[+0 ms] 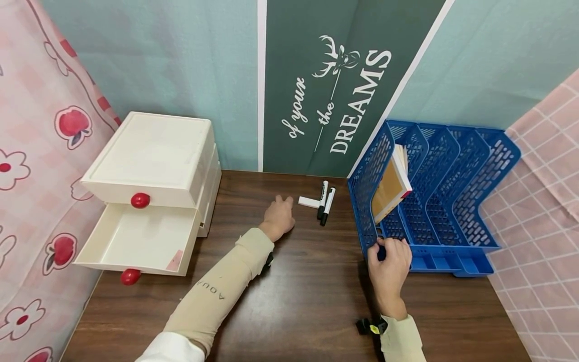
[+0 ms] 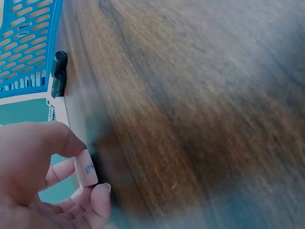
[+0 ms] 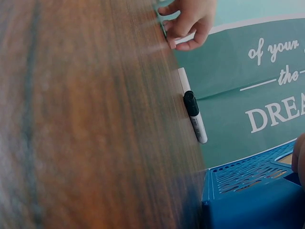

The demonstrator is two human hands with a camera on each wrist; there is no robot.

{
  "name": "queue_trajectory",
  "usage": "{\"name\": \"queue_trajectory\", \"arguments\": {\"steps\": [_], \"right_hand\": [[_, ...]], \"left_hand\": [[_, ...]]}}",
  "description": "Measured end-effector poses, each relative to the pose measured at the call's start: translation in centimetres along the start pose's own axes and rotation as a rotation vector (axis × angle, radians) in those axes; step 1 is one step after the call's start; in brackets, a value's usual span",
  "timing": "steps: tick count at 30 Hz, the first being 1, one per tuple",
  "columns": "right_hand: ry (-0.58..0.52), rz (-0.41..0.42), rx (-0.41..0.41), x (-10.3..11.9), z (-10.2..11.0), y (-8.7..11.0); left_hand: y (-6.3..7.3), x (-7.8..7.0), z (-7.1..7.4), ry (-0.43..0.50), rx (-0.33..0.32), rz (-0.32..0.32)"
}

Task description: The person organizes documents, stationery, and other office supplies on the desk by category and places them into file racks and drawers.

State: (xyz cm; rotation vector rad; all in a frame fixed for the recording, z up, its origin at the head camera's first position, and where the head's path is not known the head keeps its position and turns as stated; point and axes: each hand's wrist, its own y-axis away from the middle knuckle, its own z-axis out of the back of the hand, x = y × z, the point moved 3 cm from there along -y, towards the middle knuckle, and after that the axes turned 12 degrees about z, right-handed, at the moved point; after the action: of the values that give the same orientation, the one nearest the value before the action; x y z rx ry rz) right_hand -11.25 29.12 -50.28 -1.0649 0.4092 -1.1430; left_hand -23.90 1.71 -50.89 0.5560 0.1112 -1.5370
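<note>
My left hand (image 1: 278, 217) is over the middle of the table. In the left wrist view its thumb and fingers pinch a small white block (image 2: 86, 168) with bluish marks, perhaps an eraser; the fingers hide it in the head view. Just right of this hand lie a flat white bar (image 1: 308, 202) and two white markers (image 1: 328, 205) with black caps. My right hand (image 1: 391, 266) grips the front left edge of a blue file rack (image 1: 475, 211) with curled fingers. A book (image 1: 392, 188) with a tan cover leans in the rack's leftmost slot.
On the left stands a white drawer unit (image 1: 149, 148) with red knobs; one drawer (image 1: 135, 239) is pulled out, with a pink patch inside at its right front. A green wall panel (image 1: 312, 90) with white lettering hangs behind the wooden table (image 1: 298, 306). Patterned curtains hang at both sides.
</note>
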Motion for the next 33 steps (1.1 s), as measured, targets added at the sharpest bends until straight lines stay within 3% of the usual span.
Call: {"name": "queue_trajectory", "arguments": {"steps": [11,22,33], "right_hand": [[-0.004,-0.004,0.002,-0.1,0.0,0.1],[0.001,-0.003,0.001,0.0,0.0,0.0],[-0.002,-0.001,0.0,0.0,0.0,0.0]], "left_hand": [[1.0,-1.5,0.8,-0.005,0.005,-0.034],[3.1,-2.6,3.1,0.029,-0.008,-0.114],[6.7,-2.6,5.8,0.058,-0.044,-0.175]]}}
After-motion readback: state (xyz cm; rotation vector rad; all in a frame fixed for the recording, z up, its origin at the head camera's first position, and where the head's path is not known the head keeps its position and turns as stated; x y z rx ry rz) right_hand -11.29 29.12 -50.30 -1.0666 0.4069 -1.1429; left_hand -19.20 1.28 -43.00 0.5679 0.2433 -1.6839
